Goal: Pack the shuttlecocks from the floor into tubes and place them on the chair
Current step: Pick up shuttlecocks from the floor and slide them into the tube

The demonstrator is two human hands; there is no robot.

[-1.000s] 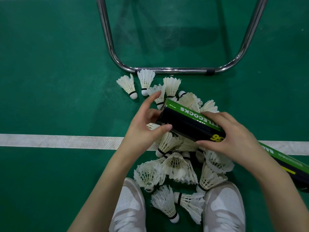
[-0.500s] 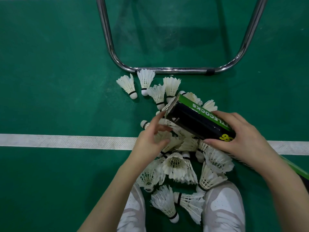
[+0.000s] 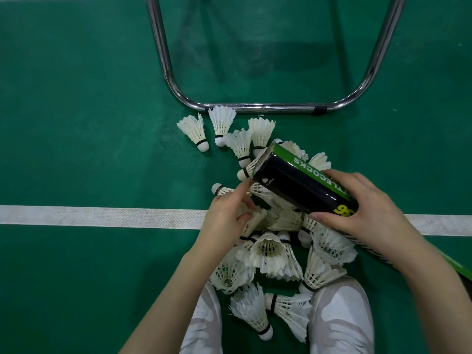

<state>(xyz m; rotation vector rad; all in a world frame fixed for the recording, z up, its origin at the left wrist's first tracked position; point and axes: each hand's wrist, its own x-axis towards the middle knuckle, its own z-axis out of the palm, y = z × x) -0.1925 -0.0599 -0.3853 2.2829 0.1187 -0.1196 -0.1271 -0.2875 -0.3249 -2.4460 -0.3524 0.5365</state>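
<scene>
A black and green shuttlecock tube [image 3: 304,183] is tilted over the pile, its open mouth pointing up-left, and my right hand [image 3: 365,213] grips its middle. A shuttlecock [image 3: 251,167] sticks out of the mouth, cork outward. My left hand [image 3: 227,218] reaches down into the pile of white feather shuttlecocks [image 3: 270,251] on the green floor, its fingers curled around one shuttlecock [image 3: 251,222]. The chair's chrome base frame [image 3: 255,107] lies just beyond the pile.
A white court line [image 3: 102,216] crosses the floor under my hands. My two white shoes [image 3: 339,320] flank the near end of the pile. Three loose shuttlecocks [image 3: 194,132] lie at the far left of the pile, close to the chair frame.
My left hand left the tube's mouth and dropped into the pile, closing around a shuttlecock. The tube shifted slightly up and right, and a shuttlecock now shows at its mouth.
</scene>
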